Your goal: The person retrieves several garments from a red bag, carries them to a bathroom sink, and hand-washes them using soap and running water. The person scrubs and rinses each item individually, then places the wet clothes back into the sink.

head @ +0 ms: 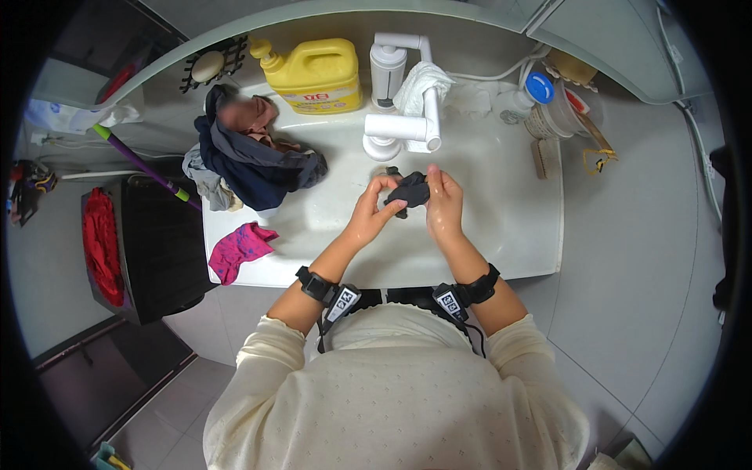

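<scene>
My left hand (373, 212) and my right hand (442, 202) are both closed on a small dark grey cloth (411, 191), bunched up between them over the white washbasin (487, 229). The cloth looks wet, and one end of it hangs down. Just beyond my hands is the white jointed faucet (396, 126), with a white cloth (424, 85) draped over its arm. A pink sock-like cloth (242, 249) with blue marks lies on the basin's left front rim. Dark and grey clothes (252, 158) are heaped at the back left.
A yellow pump jug (320, 76) and a white cylinder (388, 76) stand along the back ledge. Bar soap (208, 66) rests on a black rack. At right are a blue-lidded jar (517, 103) and a scrub brush (543, 158). A mirrored cabinet edge (364, 13) overhangs the basin.
</scene>
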Demonstrator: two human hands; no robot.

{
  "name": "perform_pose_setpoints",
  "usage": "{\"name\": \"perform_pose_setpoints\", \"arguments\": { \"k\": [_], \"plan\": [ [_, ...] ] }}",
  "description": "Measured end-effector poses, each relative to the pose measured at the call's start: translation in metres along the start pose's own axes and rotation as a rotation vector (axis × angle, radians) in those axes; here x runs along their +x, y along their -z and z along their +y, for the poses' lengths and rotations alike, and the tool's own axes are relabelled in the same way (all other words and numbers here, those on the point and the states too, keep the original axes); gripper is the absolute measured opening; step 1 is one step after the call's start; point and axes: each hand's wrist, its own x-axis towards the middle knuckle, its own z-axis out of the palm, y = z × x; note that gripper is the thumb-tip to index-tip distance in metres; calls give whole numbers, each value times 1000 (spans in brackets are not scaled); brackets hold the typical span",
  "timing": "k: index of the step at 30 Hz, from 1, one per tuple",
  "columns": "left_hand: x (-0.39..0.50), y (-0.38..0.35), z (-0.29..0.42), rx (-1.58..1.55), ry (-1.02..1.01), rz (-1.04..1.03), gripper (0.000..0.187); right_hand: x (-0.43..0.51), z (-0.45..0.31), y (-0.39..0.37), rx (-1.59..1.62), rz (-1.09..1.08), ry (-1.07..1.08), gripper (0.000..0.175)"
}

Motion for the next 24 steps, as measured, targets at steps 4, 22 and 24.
{"name": "perform_pose_setpoints", "arguments": {
  "k": [4,22,24],
  "plan": [
    [5,8,-11,-5,170,-102,15,3,-4,4,-30,-179,-150,33],
    [35,-51,-52,219,179,456,14,19,71,-11,148,16,-516,22],
    [38,-44,-53,458,-33,333,12,24,71,-7,388,-79,-563,20]
  ]
}}
